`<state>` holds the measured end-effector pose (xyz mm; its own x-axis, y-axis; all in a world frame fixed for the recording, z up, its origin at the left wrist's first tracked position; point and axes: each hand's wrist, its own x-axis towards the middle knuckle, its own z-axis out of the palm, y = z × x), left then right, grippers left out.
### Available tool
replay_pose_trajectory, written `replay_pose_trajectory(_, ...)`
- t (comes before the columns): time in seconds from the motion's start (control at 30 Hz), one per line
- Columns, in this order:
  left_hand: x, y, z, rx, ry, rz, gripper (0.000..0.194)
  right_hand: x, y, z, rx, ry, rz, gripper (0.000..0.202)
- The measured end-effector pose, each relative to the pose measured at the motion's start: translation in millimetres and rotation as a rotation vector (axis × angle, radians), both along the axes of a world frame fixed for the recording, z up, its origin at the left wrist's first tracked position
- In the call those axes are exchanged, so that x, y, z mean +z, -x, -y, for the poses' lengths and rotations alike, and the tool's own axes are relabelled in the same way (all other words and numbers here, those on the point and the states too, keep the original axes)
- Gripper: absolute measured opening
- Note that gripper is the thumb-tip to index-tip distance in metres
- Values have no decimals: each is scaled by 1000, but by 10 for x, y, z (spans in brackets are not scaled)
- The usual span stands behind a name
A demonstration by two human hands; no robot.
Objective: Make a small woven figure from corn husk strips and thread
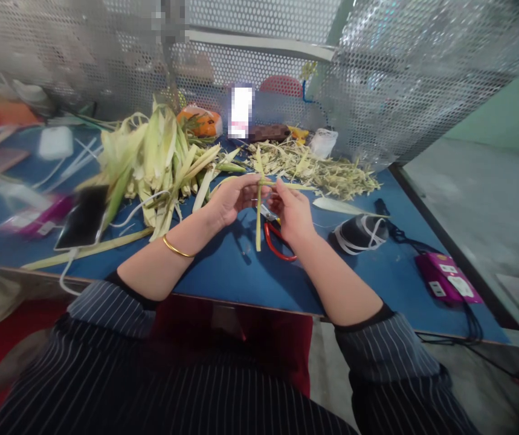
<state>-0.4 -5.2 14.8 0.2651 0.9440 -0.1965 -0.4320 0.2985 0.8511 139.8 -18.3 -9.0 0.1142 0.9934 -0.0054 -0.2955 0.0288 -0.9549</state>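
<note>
Narrow green-yellow leaf strips point(258, 226), apparently corn husk, cross each other between my two hands. One hangs down lengthwise and others run sideways. My left hand point(232, 198) is closed on them from the left, its fingertips at the crossing. From the right, my right hand point(293, 211) pinches them between thumb and fingers; its other fingers are partly hidden. Beneath my hands lie red-handled scissors point(281, 249) on the blue table point(232, 275), their blades partly covered. A big bunch of pale green husks point(150, 151) lies beyond my left hand.
Shredded leaf scraps point(318, 166) are heaped at the back, near a lit phone point(241, 112). A dark cylinder wound with white cord point(359, 234) and a purple power strip point(448, 278) stand right. Left lies a dark phone point(83, 216) on a white cable. Perforated metal mesh point(377, 78) borders the back.
</note>
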Motion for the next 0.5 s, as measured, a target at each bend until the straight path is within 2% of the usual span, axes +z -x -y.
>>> replay_pose_trajectory(0.13, -43, -40, 42, 12, -44, -54, 7, -2, -3, -13, -27, -26, -93, 32)
replay_pose_trajectory(0.3, -61, -88, 47, 16, -66, -124, 5, 19, -23, -15, -83, -35, -52, 14)
replay_pose_trajectory(0.5, -59, -117, 34, 49, -38, -117, 7, 53, -56, -34, -116, -2, -49, 14)
